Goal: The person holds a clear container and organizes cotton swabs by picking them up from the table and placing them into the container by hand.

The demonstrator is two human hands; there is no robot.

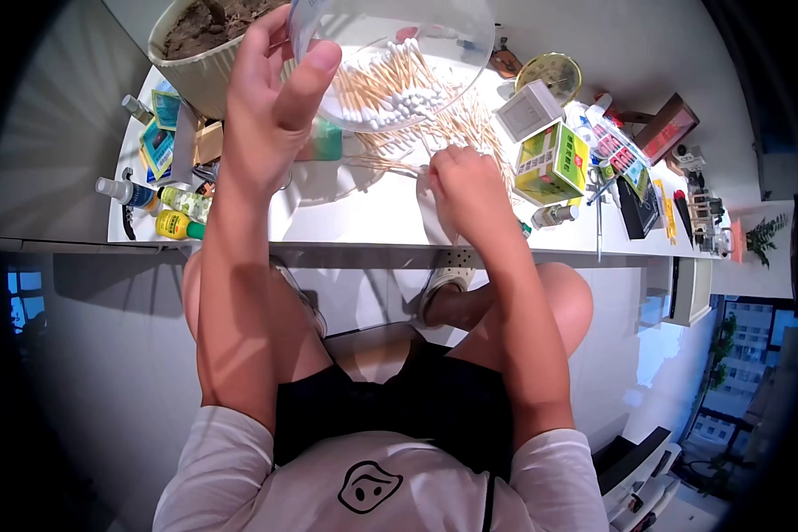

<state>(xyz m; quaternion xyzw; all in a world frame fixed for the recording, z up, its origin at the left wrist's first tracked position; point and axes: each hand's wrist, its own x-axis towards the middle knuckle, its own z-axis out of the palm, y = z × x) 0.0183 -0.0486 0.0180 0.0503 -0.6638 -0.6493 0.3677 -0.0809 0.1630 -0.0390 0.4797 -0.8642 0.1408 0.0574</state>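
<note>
My left hand (284,102) grips the rim of a clear round plastic tub (474,44), tilted above the table. Many cotton swabs (390,80) with wooden sticks show in or through its clear wall. Under and beside the tub, a loose heap of cotton swabs (474,124) lies spread over the white tabletop. My right hand (464,188) is down at the near side of this heap, its fingers curled together. What the fingertips hold, if anything, is hidden by the hand. Partly behind my left wrist is a green translucent object (324,142).
A large planter (208,80) with soil stands at the back left. Small bottles, including a yellow one (176,225), line the left edge. To the right are a green-yellow box (554,164), a white box (529,111), a small bottle (554,215) and a dark box (640,206).
</note>
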